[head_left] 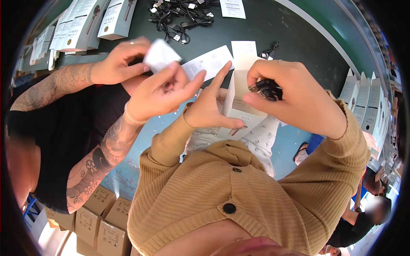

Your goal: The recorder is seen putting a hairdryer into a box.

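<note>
My left hand (205, 109) grips a tall white box (255, 121) by its left side, with its thumb on the printed front and its index finger stretched along the edge. The box's top is open toward me, and a flap stands up at the far side. Just above the right of that opening, my right hand (299, 89) pinches a bundled black USB cable (271, 89) between thumb and fingers, its metal plug showing. At my left, a co-worker's tattooed arms reach in, and their hands hold a small white paper (162, 55), blurred by motion.
On the dark green table (290, 34) lie a heap of black cables (181, 17), a printed sheet (232, 8) and a leaflet (209, 62). White boxes (115, 21) stand at the far left, more white boxes (363, 98) at the right. Brown cartons (113, 232) are stacked behind at the lower left.
</note>
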`<state>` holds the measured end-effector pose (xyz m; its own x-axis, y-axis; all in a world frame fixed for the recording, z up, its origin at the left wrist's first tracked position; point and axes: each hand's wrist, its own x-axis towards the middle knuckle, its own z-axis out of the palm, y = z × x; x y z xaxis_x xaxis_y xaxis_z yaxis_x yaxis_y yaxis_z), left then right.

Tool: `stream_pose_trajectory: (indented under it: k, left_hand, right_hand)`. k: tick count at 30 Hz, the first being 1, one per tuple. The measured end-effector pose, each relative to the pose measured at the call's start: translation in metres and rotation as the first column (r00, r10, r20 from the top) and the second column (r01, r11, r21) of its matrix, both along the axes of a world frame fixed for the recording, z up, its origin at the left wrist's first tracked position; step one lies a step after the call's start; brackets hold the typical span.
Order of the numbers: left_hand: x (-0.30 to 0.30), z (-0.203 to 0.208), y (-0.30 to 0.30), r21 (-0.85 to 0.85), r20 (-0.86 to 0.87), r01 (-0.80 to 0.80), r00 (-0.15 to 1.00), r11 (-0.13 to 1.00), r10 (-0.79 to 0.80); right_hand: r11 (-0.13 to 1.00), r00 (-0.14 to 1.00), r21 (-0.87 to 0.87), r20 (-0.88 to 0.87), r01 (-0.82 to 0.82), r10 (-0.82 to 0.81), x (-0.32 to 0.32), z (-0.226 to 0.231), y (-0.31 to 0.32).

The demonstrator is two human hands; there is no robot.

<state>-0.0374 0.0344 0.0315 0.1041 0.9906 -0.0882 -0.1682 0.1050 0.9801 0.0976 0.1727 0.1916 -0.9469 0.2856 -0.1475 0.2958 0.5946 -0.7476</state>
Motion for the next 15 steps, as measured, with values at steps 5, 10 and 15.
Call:
stream_pose_trajectory:
  k: [5,10,15]
  left_hand:
    - [0.003,-0.001,-0.001,0.000,0.046,-0.006,0.999,1.000,0.006]
    - [0.005,0.002,0.003,-0.010,0.132,-0.004,0.991,1.000,0.005]
    - [0.005,-0.008,0.005,0.079,-0.021,0.007,1.000,0.997,-0.006]
  right_hand:
    - [0.995,0.999,0.099,0.039,-0.022,0.018,-0.002,-0.004,-0.001]
    - [0.994,0.997,0.106,-0.073,0.010,-0.002,0.002,-0.012,-0.001]
    - [0.994,0.990,-0.062,-0.104,0.087,-0.094,0.008,-0.006,0.000]
